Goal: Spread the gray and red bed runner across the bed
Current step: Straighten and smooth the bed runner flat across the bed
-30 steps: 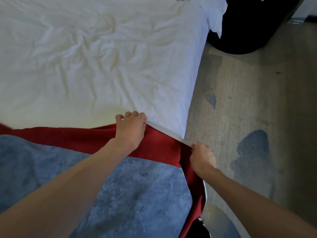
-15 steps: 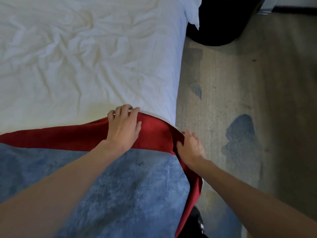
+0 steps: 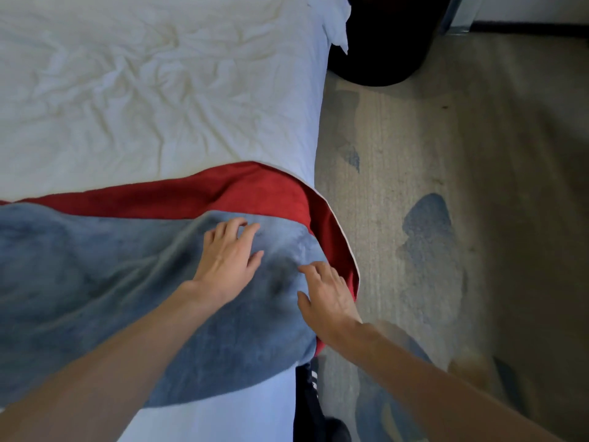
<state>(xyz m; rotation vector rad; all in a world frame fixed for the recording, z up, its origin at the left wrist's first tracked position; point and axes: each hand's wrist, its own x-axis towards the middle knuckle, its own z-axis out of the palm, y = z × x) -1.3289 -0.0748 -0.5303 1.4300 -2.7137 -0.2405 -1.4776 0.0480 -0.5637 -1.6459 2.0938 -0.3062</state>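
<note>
we are resting the left hand [image 3: 226,260] and right hand [image 3: 328,295] on the gray panel of the bed runner [image 3: 95,282], fingers spread, gripping nothing. the runner is lying across the bed [image 3: 159,90], long axis running 9 to 3 o'clock, red border toward 12. its end is draping off the 3 o'clock edge; the right hand is sitting nearer it.

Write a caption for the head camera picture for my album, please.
The left hand and right hand lie flat on the gray and red runner across the white bed.
</note>
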